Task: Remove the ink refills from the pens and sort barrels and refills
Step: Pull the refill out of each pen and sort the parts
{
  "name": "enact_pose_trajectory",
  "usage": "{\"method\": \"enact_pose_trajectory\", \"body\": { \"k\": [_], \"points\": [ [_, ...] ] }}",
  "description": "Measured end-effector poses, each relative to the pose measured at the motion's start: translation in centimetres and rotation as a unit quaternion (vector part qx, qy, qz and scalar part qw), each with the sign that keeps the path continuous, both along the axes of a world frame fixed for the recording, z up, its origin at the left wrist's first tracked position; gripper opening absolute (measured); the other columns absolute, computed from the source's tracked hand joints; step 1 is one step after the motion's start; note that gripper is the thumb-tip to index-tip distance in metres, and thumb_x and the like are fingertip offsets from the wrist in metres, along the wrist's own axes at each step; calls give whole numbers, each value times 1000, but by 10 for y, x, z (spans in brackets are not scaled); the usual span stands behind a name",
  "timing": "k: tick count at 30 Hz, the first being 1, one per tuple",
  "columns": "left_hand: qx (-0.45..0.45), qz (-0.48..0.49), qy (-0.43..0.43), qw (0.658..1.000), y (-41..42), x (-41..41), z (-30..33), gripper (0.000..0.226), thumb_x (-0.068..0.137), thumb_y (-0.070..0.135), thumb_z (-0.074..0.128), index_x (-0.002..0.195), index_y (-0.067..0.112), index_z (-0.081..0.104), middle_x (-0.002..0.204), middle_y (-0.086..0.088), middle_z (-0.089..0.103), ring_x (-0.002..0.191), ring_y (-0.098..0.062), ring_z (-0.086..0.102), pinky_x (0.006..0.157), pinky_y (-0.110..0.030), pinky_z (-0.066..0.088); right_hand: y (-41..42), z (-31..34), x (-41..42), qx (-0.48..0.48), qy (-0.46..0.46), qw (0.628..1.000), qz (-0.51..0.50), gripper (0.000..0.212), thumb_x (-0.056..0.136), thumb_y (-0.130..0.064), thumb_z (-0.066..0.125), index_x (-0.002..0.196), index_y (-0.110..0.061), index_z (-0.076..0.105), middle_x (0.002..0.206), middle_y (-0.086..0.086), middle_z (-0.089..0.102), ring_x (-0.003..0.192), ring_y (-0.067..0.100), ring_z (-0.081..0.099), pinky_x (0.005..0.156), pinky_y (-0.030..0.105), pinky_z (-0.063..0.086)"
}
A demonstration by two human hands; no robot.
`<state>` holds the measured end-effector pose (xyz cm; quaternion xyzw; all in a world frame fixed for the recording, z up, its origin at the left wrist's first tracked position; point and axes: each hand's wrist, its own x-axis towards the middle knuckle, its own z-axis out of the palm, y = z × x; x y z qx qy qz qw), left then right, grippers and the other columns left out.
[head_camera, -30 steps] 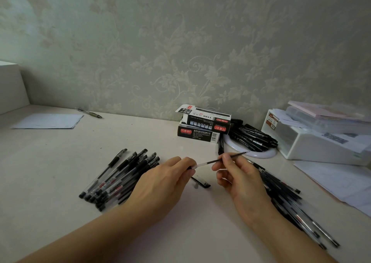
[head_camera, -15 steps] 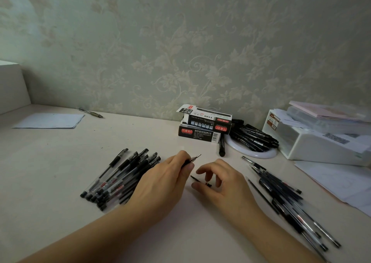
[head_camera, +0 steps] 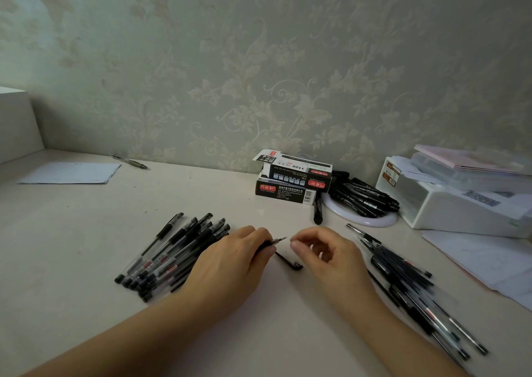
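My left hand grips a pen whose metal tip pokes out past the fingers toward the right. My right hand hovers just right of that tip, thumb and forefinger slightly apart, holding nothing. Between the hands a small black pen cap lies on the table. A bundle of whole pens lies to the left of my left hand. A spread pile of barrels and thin refills lies to the right of my right hand.
Two stacked pen boxes stand at the back, a loose black marker before them. A white round dish holds several black pens. A white storage box and papers sit right. A paper sheet and pen lie far left.
My right hand pulled a refill out, laid it on the right pile and came back empty next to the left hand. The left hand now holds a pen with its tip showing.
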<state>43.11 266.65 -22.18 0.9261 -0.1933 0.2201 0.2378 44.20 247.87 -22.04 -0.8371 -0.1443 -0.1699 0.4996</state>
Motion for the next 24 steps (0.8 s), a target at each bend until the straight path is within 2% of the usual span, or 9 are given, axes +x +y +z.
{"method": "enact_pose_trajectory", "body": {
  "k": [3, 5, 11, 19, 22, 24],
  "points": [
    [-1, -8, -4, 1000, 1, 1, -2, 20, 98, 46, 38, 97, 32, 52, 83, 13, 50, 71, -9, 49, 59, -28, 43, -2, 1, 2, 116, 34, 992, 22, 12, 87, -15, 71, 84, -27, 73, 82, -4, 74, 79, 10, 68, 77, 22, 54],
    [1, -13, -6, 1000, 0, 1, -2, 20, 97, 47, 37, 98, 32, 52, 82, 13, 50, 72, -9, 50, 60, -31, 45, -2, 2, 1, 136, 43, 989, 41, 15, 88, -14, 71, 86, -29, 73, 82, -1, 75, 81, 10, 70, 79, 20, 54],
    [2, -40, -5, 999, 0, 0, -2, 20, 96, 48, 37, 101, 34, 51, 82, 13, 49, 73, -9, 52, 62, -34, 47, 1, 2, -1, 102, 67, 989, 79, 17, 87, -12, 71, 87, -29, 72, 83, 0, 75, 81, 11, 71, 76, 18, 53],
    [10, -63, -3, 998, -1, -2, 1, 25, 97, 48, 35, 103, 34, 55, 84, 10, 50, 72, -11, 53, 62, -36, 47, 2, 4, -2, 75, 85, 989, 90, 18, 84, -12, 75, 85, -30, 75, 84, -3, 76, 76, 8, 69, 77, 31, 55],
    [14, -68, -18, 997, -2, -2, 2, 26, 99, 41, 33, 102, 32, 57, 85, 10, 50, 75, -10, 51, 64, -36, 45, 1, 3, -1, 63, 82, 990, 94, 13, 86, -16, 73, 82, -27, 74, 79, -3, 75, 72, 7, 68, 73, 29, 55],
    [18, -75, -28, 997, -2, -1, 3, 25, 100, 38, 36, 104, 30, 60, 86, 11, 50, 78, -9, 50, 66, -33, 45, 1, 1, -1, 30, 70, 993, 92, 13, 90, -24, 69, 78, -29, 71, 72, -6, 71, 66, 3, 64, 67, 23, 51]
  ]
}}
